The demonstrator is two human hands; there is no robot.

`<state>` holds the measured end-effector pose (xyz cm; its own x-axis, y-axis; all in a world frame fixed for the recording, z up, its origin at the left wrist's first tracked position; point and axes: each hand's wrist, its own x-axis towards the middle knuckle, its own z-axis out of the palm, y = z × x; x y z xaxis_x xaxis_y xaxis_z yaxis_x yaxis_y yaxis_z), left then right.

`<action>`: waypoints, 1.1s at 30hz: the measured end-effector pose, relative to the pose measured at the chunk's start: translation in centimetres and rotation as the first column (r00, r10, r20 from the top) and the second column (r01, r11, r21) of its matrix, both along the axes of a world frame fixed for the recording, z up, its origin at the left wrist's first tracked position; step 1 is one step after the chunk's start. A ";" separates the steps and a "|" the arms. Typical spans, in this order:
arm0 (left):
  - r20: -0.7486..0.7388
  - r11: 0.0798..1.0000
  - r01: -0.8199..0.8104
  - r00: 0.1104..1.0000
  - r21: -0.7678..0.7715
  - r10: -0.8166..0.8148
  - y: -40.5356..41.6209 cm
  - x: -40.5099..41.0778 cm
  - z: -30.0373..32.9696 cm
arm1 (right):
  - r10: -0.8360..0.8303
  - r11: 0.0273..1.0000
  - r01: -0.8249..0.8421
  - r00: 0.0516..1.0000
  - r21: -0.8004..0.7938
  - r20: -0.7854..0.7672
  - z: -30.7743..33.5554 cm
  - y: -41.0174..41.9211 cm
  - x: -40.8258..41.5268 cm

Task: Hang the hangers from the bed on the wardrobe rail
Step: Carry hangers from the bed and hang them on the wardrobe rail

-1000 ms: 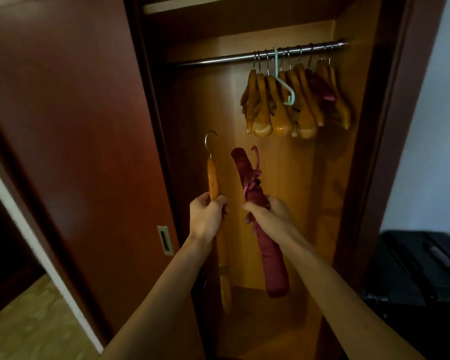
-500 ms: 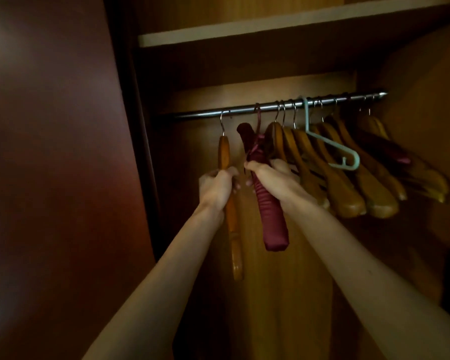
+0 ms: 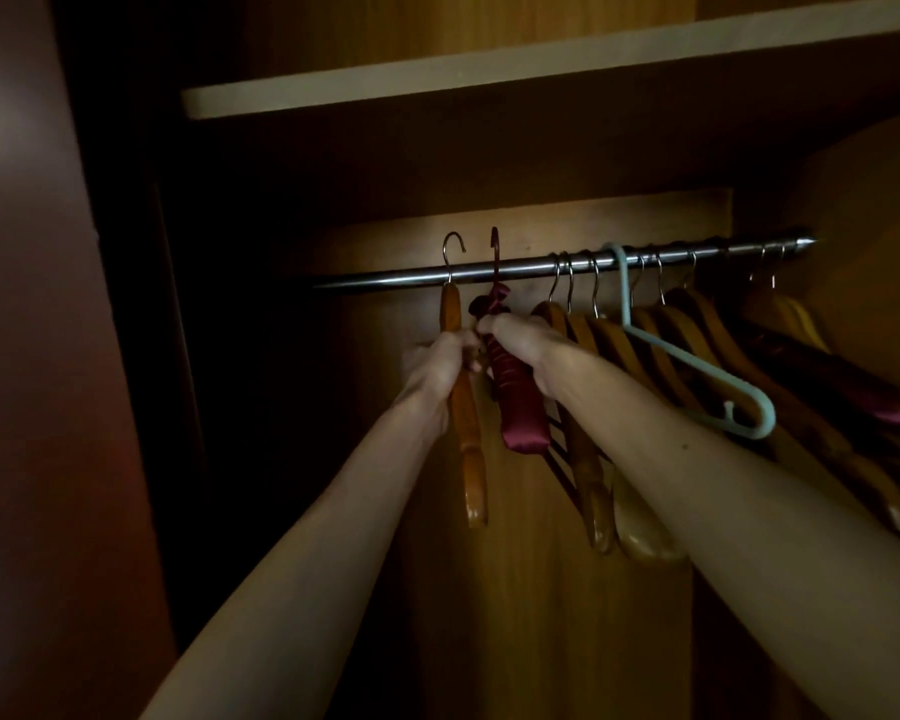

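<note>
My left hand (image 3: 440,368) grips a wooden hanger (image 3: 466,439) near its top; its metal hook rises above the steel wardrobe rail (image 3: 520,270). My right hand (image 3: 528,350) grips a padded maroon hanger (image 3: 518,407), whose dark red hook also stands above the rail, just right of the wooden one's hook. Both hooks cross in front of the rail, left of the hangers hung there. I cannot tell whether either hook rests on the rail.
Several wooden hangers (image 3: 661,356) and a pale blue plastic hanger (image 3: 697,376) hang along the rail's right half. A shelf (image 3: 489,75) runs above. The dark wardrobe door (image 3: 37,356) stands at the left. The rail's left end is bare.
Both hands have lifted the two hangers from chest height up to the rail; the hooks now stand above it. The view has tilted up and moved closer into the wardrobe.
</note>
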<state>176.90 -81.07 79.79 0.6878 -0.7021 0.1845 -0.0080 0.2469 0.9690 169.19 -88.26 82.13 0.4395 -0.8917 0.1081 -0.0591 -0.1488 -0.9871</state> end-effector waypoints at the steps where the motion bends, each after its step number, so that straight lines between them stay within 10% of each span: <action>1: -0.004 1.000 0.010 1.000 0.000 -0.010 -0.3 -0.1 -0.1 | 0.010 1.000 -0.010 1.000 0.006 0.002 0.2 -0.3 0.1; 33: 0.034 0.995 0.102 0.994 0.015 -0.103 -2.2 -1.2 -3.6 | -0.056 0.998 0.056 0.998 0.012 -0.017 -4.3 -0.1 -2.7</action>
<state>175.75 -83.26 76.20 0.6055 -0.7711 0.1969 -0.0165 0.2352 0.9718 166.52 -88.33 77.88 0.3908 -0.9161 0.0903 -0.0829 -0.1327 -0.9877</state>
